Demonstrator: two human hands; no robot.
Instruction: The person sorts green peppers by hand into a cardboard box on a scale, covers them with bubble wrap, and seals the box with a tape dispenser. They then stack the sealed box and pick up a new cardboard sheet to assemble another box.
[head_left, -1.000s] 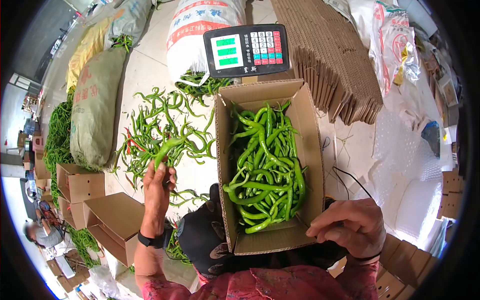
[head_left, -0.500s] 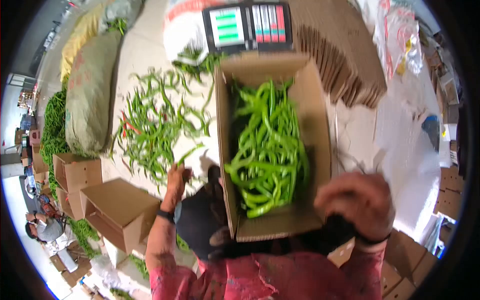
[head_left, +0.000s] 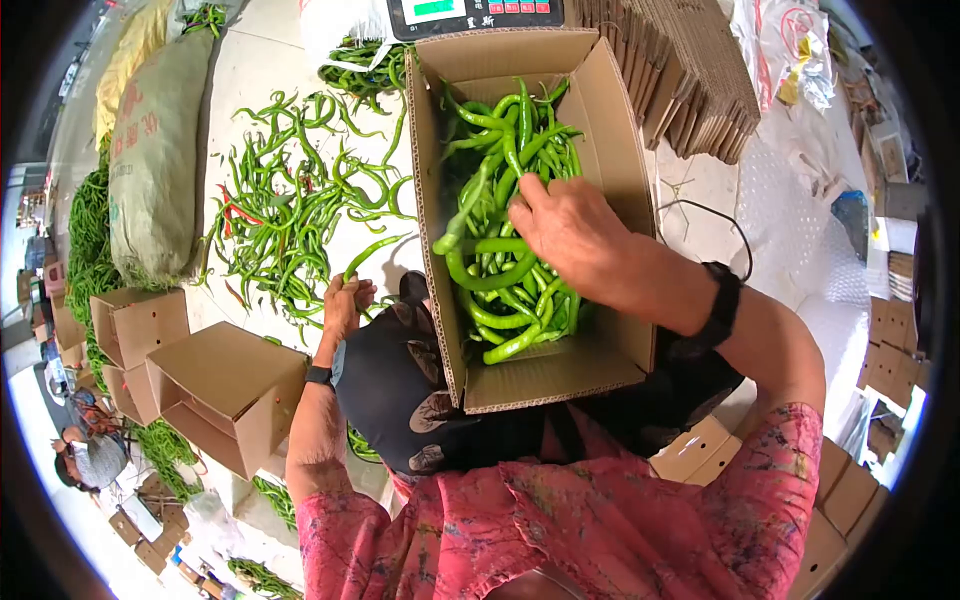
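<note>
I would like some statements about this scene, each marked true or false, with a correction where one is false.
1. The left hand holds a green pepper. True.
2. The right hand is above the loose peppers on the floor. False: it is over the peppers in the open carton.
3. Every loose pepper on the floor is green. False: a few red peppers lie among them.
4. The scale is beyond the carton's far end. True.
</note>
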